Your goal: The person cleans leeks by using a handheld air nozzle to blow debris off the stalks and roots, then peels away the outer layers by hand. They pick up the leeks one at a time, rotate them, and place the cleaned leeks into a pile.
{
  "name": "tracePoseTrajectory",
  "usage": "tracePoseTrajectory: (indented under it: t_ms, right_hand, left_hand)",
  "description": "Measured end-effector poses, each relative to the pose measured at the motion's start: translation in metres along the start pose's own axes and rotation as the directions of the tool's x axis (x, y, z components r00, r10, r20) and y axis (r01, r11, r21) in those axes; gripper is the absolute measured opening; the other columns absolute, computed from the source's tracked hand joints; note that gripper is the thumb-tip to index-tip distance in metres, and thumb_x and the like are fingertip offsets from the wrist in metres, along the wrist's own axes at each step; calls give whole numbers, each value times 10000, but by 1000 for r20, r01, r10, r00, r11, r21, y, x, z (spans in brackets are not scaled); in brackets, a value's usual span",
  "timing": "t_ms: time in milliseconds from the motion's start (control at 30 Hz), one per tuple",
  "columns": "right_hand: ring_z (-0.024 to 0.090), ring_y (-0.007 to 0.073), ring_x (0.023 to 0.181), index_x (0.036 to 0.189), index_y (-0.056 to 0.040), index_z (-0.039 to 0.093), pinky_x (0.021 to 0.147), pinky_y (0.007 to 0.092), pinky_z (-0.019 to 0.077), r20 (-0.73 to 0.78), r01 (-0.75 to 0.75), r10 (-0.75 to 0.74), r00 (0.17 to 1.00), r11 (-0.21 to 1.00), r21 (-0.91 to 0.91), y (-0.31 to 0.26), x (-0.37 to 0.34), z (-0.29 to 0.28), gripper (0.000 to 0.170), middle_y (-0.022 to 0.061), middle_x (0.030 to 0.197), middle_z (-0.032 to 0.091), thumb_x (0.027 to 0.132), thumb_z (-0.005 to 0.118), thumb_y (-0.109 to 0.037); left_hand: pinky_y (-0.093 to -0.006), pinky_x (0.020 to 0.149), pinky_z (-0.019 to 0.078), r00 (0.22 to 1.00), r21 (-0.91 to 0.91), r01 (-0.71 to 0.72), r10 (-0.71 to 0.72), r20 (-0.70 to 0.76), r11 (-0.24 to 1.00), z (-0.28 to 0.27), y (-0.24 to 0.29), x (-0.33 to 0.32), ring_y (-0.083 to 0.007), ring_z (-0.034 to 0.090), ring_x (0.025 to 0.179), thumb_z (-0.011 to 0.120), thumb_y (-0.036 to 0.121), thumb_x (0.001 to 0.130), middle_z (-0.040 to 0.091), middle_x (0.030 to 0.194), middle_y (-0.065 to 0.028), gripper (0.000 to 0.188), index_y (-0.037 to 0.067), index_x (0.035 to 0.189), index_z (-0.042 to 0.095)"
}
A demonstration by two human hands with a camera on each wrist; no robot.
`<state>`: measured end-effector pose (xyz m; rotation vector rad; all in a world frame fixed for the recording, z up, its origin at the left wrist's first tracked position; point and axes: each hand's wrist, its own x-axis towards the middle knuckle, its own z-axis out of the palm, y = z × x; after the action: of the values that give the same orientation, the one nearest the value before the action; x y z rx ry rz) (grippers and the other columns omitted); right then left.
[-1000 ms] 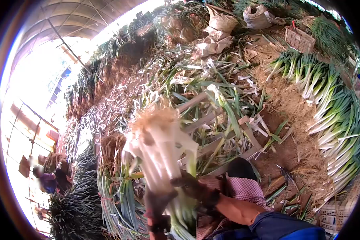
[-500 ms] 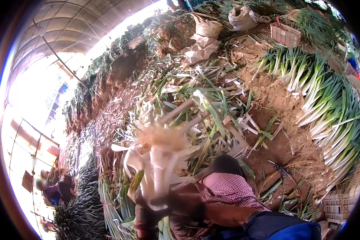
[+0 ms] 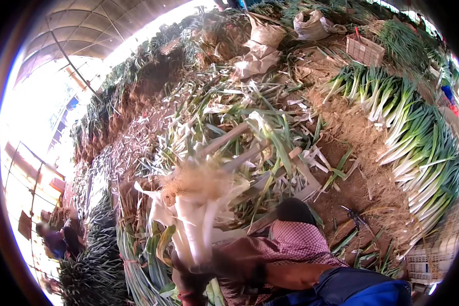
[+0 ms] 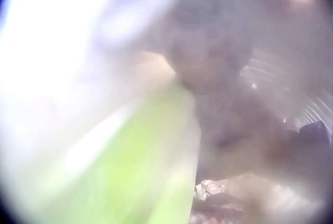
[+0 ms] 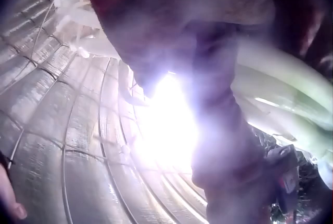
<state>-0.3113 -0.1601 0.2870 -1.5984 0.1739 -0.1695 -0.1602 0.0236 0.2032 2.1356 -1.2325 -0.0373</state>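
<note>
In the head view, a bundle of leeks (image 3: 193,227) stands roots up in front of the body, white shanks below a blurred tan root tuft (image 3: 196,182). Loose pale outer leaves splay from its sides. My left hand (image 3: 188,278), in a dark glove, grips the bundle low on the shanks. Close beside it, my gloved right hand (image 3: 232,266) holds the same stalks from the right. Green leaves (image 4: 151,156) fill much of the blurred left wrist view. Pale stalks (image 5: 291,96) pass behind a dark glove in the right wrist view.
Ahead lies a heap of leaf trimmings (image 3: 224,107) with wooden bars (image 3: 245,153). Trimmed leeks (image 3: 413,148) line the right side, near a plastic crate (image 3: 436,257). Tied leeks (image 3: 143,250) lie at left. A person (image 3: 61,237) sits farther left. Sacks (image 3: 262,33) stand behind.
The bundle and both hands have come lower, toward the body. My right hand has moved in close to the left on the shanks. The head view has shifted slightly.
</note>
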Motion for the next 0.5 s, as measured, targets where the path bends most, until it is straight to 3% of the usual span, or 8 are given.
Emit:
tracePoseTrajectory:
  t_ms: [200, 300, 333, 367, 400, 433, 467, 500]
  right_hand:
    - [727, 202, 897, 1194, 5, 714, 810, 395, 579, 28, -127, 136, 990, 967, -219, 4, -8, -27, 334, 97, 1005, 760, 956, 793, -216]
    - [731, 240, 921, 1151, -4, 721, 833, 400, 582, -83, 150, -173, 981, 963, -225, 79, -1, -43, 337, 123, 1041, 753, 953, 809, -261]
    - [735, 250, 931, 1148, -10, 727, 844, 395, 585, -116, 227, -268, 956, 932, -282, 84, 0, -66, 342, 128, 1050, 753, 944, 817, -270]
    - [725, 231, 900, 1139, -19, 736, 843, 375, 585, -292, 349, -407, 866, 909, -229, 94, 0, -80, 369, 110, 1028, 749, 918, 840, -296]
    - [724, 213, 873, 1233, -23, 722, 833, 359, 585, -444, 334, -443, 779, 892, -305, 96, 1, -92, 475, 105, 1025, 747, 882, 871, -307]
    - [723, 206, 897, 1359, -22, 669, 839, 344, 581, -478, -15, -93, 873, 976, -217, 56, -8, -108, 678, 129, 1087, 746, 807, 928, -321]
    - [719, 291, 1095, 1499, -8, 553, 967, 396, 565, -480, -50, -59, 876, 976, -211, 57, -3, -120, 952, 205, 1286, 705, 729, 974, -378]
    - [674, 241, 1128, 1562, -27, 456, 947, 382, 580, -459, 76, -272, 846, 913, -400, 87, 11, -123, 1091, 178, 1386, 626, 715, 1011, -432]
  left_hand:
    - [-409, 871, 622, 966, -206, 259, -257, 33, 944, -7, 3, 7, -273, 705, 1115, 1034, 233, 618, 663, 1315, -155, 1134, 27, 1520, 379]
    - [-412, 884, 623, 929, -303, 367, -364, 66, 880, -13, 16, 10, -288, 692, 1124, 1031, 150, 594, 657, 1319, -135, 1155, 37, 1538, 376]
    - [-410, 887, 624, 916, -290, 400, -393, 88, 869, -16, 18, 12, -295, 684, 1130, 1029, 114, 579, 653, 1323, -128, 1175, 38, 1549, 370]
    - [-392, 882, 624, 930, -295, 365, -363, 63, 883, -12, 10, 10, -294, 681, 1132, 1023, 84, 561, 656, 1319, -129, 1208, 63, 1569, 358]
    - [-389, 879, 626, 900, -349, 431, -426, 94, 832, -8, 8, 9, -285, 679, 1133, 1017, 78, 574, 657, 1319, -126, 1199, 79, 1575, 358]
    - [-386, 876, 627, 862, -390, 499, -492, 126, 774, -10, 10, 9, -277, 676, 1135, 1011, 72, 586, 658, 1318, -122, 1191, 96, 1581, 357]
    - [-385, 880, 628, 857, -409, 505, -498, 132, 760, -15, 23, 14, -265, 678, 1129, 1006, 63, 600, 659, 1320, -119, 1170, 108, 1577, 364]
    - [-383, 884, 629, 855, -429, 506, -501, 136, 748, -19, 36, 17, -253, 679, 1124, 1000, 53, 613, 661, 1322, -117, 1150, 120, 1573, 371]
